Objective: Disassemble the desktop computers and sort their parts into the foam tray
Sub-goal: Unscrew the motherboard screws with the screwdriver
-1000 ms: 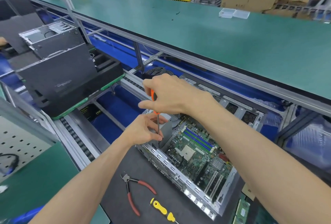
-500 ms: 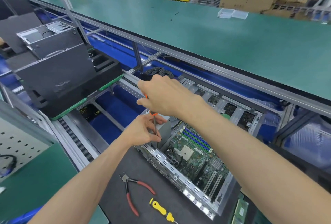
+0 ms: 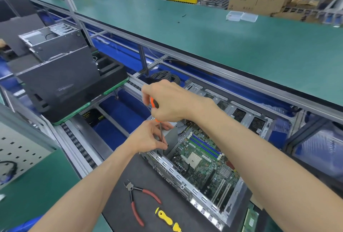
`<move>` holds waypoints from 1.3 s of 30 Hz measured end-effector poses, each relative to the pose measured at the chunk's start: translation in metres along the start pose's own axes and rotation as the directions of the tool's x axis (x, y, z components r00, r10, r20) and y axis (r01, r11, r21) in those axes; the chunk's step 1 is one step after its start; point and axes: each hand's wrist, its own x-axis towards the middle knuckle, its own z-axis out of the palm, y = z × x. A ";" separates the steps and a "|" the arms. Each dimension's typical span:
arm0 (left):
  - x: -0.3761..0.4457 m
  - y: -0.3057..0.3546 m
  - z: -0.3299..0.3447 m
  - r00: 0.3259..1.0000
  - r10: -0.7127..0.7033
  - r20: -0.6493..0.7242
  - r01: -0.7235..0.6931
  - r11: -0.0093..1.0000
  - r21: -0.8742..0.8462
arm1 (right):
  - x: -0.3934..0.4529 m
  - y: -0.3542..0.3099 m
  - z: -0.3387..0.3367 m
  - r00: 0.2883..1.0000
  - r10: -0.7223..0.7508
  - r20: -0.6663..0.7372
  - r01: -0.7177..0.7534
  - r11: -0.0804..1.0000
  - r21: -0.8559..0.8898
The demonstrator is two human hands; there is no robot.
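An open desktop computer case (image 3: pixel 187 185) lies on a dark mat, its green motherboard (image 3: pixel 204 165) exposed. My right hand (image 3: pixel 172 101) grips the orange handle of a screwdriver (image 3: pixel 154 104), held upright with its shaft reaching down to the case's near left corner beside a grey metal box (image 3: pixel 173 139). My left hand (image 3: pixel 148 137) pinches the shaft near its tip. The tip itself is hidden by my fingers. A black foam tray (image 3: pixel 111 72) sits on a green pallet to the left, partly covered by black computer cases (image 3: pixel 55 75).
Red-handled cutters (image 3: pixel 141 200) and a yellow screwdriver (image 3: pixel 166 218) lie on the mat in front of the case. A roller conveyor (image 3: pixel 78 144) runs on the left. A coil of black cable (image 3: pixel 165 75) lies behind my hands. A long green bench (image 3: pixel 222 36) stretches beyond.
My right hand has turned on the screwdriver handle, showing more of the orange grip. My left hand stays on the shaft at the same spot.
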 end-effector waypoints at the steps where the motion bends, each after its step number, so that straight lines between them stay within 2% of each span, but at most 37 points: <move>1: 0.000 0.001 0.000 1.000 0.013 0.003 -0.013 1.000 0.025 | -0.002 0.001 -0.003 0.998 -0.005 0.063 -0.001 0.996 0.093; 2: 0.000 0.001 0.000 1.000 0.019 0.005 -0.020 0.999 0.032 | -0.003 0.002 -0.005 0.997 -0.015 0.077 0.003 0.989 0.151; 3: 0.000 0.001 0.000 1.000 0.015 0.001 -0.015 1.000 0.017 | -0.004 0.001 -0.004 0.999 0.003 0.053 -0.010 0.991 0.135; 4: 0.000 0.000 0.000 1.000 0.003 -0.003 -0.003 1.000 -0.008 | -0.004 0.000 -0.002 1.000 0.028 -0.007 -0.028 0.999 0.047; 6: -0.001 0.000 0.001 1.000 -0.018 -0.001 0.018 0.999 -0.038 | -0.002 0.000 0.003 0.987 0.083 -0.139 -0.118 0.957 -0.266; 7: -0.001 0.000 0.001 1.000 -0.016 0.000 0.016 0.999 -0.036 | -0.002 -0.002 0.004 0.982 0.085 -0.167 -0.135 0.938 -0.319; 8: -0.001 0.001 0.001 1.000 -0.007 -0.003 0.007 1.000 -0.026 | -0.001 -0.003 0.006 0.983 0.061 -0.171 -0.112 0.945 -0.308; 10: 0.000 0.001 0.000 1.000 0.011 -0.008 -0.011 1.000 0.002 | -0.001 -0.002 0.004 0.997 0.003 -0.079 -0.014 0.991 -0.132; 12: 0.000 0.002 -0.001 0.999 0.037 0.002 -0.037 0.998 0.055 | -0.004 -0.001 -0.003 0.999 0.002 0.036 -0.005 0.995 0.104; 14: 0.002 0.000 -0.001 0.999 0.043 0.015 -0.044 0.997 0.064 | -0.007 0.000 -0.004 0.999 0.014 0.042 -0.024 0.970 0.241; 15: 0.002 0.000 -0.001 0.999 0.029 0.013 -0.030 0.999 0.045 | -0.008 0.000 -0.002 0.999 0.045 0.004 -0.045 0.974 0.223; 18: 0.001 0.000 0.000 1.000 -0.001 0.003 0.001 1.000 0.011 | -0.008 0.003 0.009 0.982 0.069 -0.177 -0.090 0.989 -0.115; 20: 0.000 0.001 0.000 1.000 0.009 0.003 -0.009 1.000 0.013 | -0.006 0.003 0.010 0.987 0.029 -0.157 -0.039 0.997 -0.059; 23: 0.001 0.001 -0.001 1.000 0.018 0.001 -0.018 1.000 0.023 | -0.009 0.003 0.000 1.000 0.011 0.000 -0.011 0.990 0.141; 25: 0.001 0.000 -0.001 1.000 0.024 0.002 -0.024 0.999 0.030 | -0.011 0.003 -0.002 1.000 0.018 0.006 -0.018 0.989 0.150; 26: 0.002 0.000 0.000 1.000 0.024 0.001 -0.024 0.999 0.021 | -0.011 0.003 -0.001 0.999 0.037 -0.035 -0.033 0.995 0.090; 29: 0.001 -0.001 0.000 1.000 0.012 0.000 -0.012 1.000 -0.008 | -0.008 0.002 0.007 0.978 0.076 -0.196 -0.129 0.954 -0.271; 30: 0.001 -0.001 0.000 1.000 0.012 0.001 -0.012 1.000 -0.009 | -0.007 0.001 0.009 0.975 0.061 -0.214 -0.123 0.949 -0.291; 31: 0.001 -0.001 0.000 1.000 0.015 -0.001 -0.015 1.000 -0.005 | -0.005 -0.001 0.009 0.979 0.045 -0.197 -0.097 0.959 -0.265; 33: 0.002 -0.002 0.000 1.000 0.022 -0.004 -0.022 1.000 0.020 | -0.005 0.000 0.006 0.995 0.010 -0.102 -0.017 0.997 -0.076; 35: 0.003 -0.002 -0.001 0.999 0.033 0.004 -0.033 0.998 0.051 | -0.008 0.001 -0.001 1.000 0.004 0.009 -0.005 0.992 0.129; 36: 0.004 -0.002 -0.001 0.999 0.038 0.003 -0.038 0.997 0.062 | -0.009 0.002 -0.002 1.000 0.005 0.020 -0.009 0.983 0.181; 37: 0.004 -0.002 -0.001 0.999 0.035 -0.001 -0.035 0.998 0.059 | -0.010 0.001 -0.002 1.000 0.026 -0.004 -0.025 0.984 0.178; 38: 0.003 -0.002 -0.001 1.000 0.027 -0.005 -0.026 0.999 0.043 | -0.011 0.001 0.001 0.997 0.058 -0.055 -0.052 0.993 0.104; 39: 0.003 -0.002 0.000 1.000 0.015 -0.007 -0.015 1.000 0.020 | -0.009 0.002 0.003 0.987 0.083 -0.134 -0.089 0.995 -0.043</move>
